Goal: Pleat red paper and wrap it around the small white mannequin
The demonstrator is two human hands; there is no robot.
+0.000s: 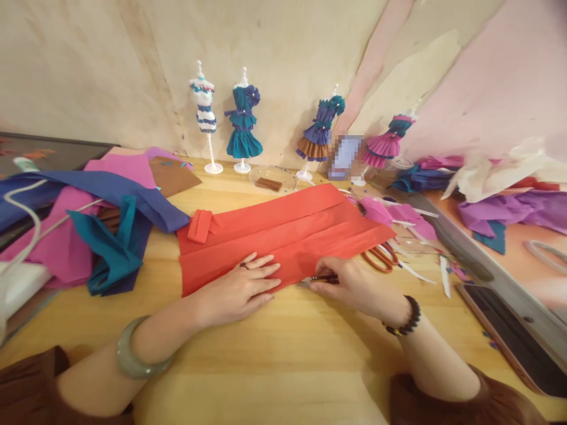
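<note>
Fingers (264, 286) of the left hand (237, 290) are nearly straight and a little spread, lying flat on the red sheet (274, 230) and gripping nothing; those of the right hand (348, 283) are curled closed around a small tool (323, 278) with a dark handle and a thin metallic tip, which is at the near edge of the sheet. This sheet, paper or thin cloth, I cannot tell which, is long and matte, with several straight folds along its length, and it lies across the middle of the wooden tabletop (274, 378). On its left end rests a small folded red piece (200, 226). The palm of the right hand hides part of the handle

Around them it is rather crowded. Scissors with orange-brown handles (381, 258) lie just beside the right end of the sheet, close to crumpled pink scraps (381, 211). At the left are a soft teal piece (116, 251) and a wide blue strip (115, 192), whose end reaches near the sheet. Behind, a clear round dish (251, 177) holds a folded brown strip (269, 184), and four small dress forms (243, 127) stand by the wall, some in ruffled dresses. A dark-screened phone (509, 333) lies at the right
</note>
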